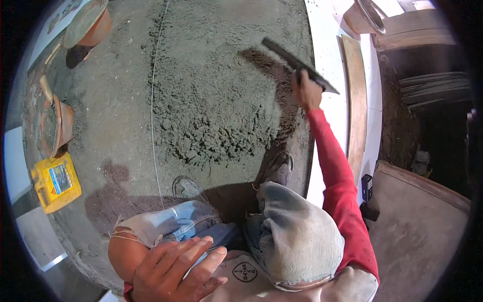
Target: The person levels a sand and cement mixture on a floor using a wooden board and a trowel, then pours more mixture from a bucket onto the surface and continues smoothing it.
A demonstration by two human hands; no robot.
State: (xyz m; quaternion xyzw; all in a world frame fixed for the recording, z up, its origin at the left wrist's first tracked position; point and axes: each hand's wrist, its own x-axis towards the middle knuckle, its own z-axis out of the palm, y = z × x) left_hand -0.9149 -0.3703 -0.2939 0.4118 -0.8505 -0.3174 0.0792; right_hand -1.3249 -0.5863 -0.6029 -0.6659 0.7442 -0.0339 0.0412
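My right hand [308, 90] is closed round the handle of a long, flat, dark trowel [282, 54], which is tilted with its blade seen nearly edge-on. The blade is over the right side of a bed of wet grey mortar [206, 95], by the white tiles; whether it touches the mortar I cannot tell. Lumpy mortar is heaped at the near end of the bed, in front of my shoes. My left hand [176, 269] is by my left knee at the bottom, its fingers stretched out and holding nothing.
A taut string [154, 100] runs along the bed's left side. Left of it are a tilted bucket [63, 123], another bucket [98, 27] and a yellow jug [56, 182]. On the white tiles [329, 45] at right lie a wooden board [355, 95] and a bucket [363, 19].
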